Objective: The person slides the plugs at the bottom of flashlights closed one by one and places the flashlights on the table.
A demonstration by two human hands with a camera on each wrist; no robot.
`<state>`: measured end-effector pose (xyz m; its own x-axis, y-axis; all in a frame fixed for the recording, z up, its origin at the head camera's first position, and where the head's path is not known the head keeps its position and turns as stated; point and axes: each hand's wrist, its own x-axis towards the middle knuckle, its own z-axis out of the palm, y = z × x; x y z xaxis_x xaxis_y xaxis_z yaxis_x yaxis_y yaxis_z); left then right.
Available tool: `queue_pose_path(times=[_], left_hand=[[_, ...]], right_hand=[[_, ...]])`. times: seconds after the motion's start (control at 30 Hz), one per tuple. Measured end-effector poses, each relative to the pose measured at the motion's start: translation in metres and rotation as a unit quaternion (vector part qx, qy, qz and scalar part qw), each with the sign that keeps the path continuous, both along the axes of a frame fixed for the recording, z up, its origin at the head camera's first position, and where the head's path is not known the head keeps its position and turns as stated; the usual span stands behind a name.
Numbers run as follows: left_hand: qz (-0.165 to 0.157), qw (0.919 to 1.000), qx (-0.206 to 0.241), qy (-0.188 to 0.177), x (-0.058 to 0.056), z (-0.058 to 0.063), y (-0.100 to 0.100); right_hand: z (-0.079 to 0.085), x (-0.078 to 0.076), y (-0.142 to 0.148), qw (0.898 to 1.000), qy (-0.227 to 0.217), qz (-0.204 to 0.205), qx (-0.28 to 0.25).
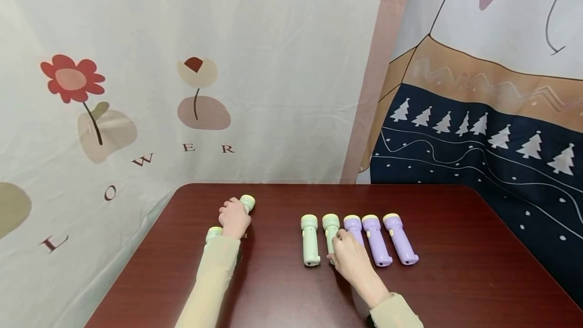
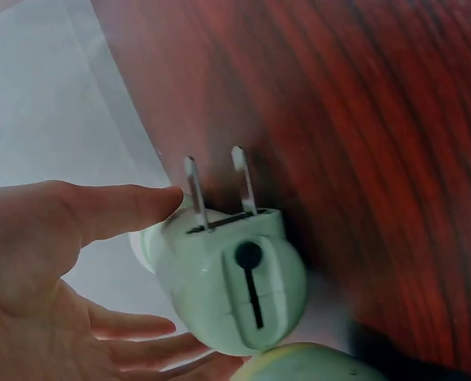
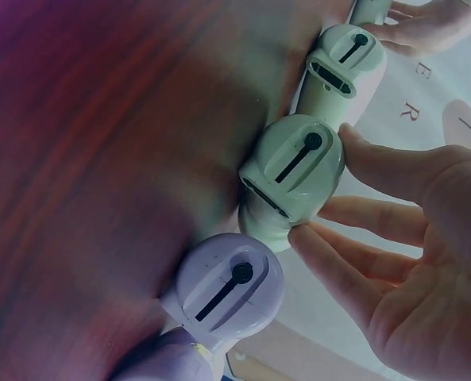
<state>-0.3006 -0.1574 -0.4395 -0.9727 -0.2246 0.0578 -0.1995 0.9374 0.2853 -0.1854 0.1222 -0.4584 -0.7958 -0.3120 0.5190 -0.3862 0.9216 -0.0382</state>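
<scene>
At the table's far left, my left hand (image 1: 235, 218) grips a pale green flashlight (image 1: 247, 202) with a yellow-rimmed head. The left wrist view shows two metal plug prongs (image 2: 243, 181) sticking out of its tail end, and my thumb (image 2: 140, 208) along its side. Another green flashlight (image 1: 213, 233) lies nearer me, mostly covered by my left sleeve. My right hand (image 1: 351, 256) has thumb and fingers on opposite sides of a green flashlight (image 1: 331, 222), pinching it. In the right wrist view the tail of this flashlight (image 3: 306, 159) has a black slot and hole, with no prongs standing out.
Left of my right hand lies one more green flashlight (image 1: 310, 241). On its other side are three purple flashlights (image 1: 377, 242), the nearest partly behind the hand. All rest on a dark red-brown table (image 1: 455, 287), with a printed cloth (image 1: 291, 65) hanging behind.
</scene>
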Motion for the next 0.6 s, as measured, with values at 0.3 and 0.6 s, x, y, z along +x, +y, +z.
queue_pose_path(times=[0.3, 0.6], left_hand=[[-0.026, 0.9989, 0.04, -0.002, 0.0, 0.002, -0.009], [-0.045, 0.9976, 0.051, 0.013, 0.001, -0.001, -0.012]], right_hand=[[0.003, 0.007, 0.0, 1.0, -0.008, 0.011, -0.005], [0.01, 0.019, -0.001, 0.995, -0.104, 0.007, -0.01]])
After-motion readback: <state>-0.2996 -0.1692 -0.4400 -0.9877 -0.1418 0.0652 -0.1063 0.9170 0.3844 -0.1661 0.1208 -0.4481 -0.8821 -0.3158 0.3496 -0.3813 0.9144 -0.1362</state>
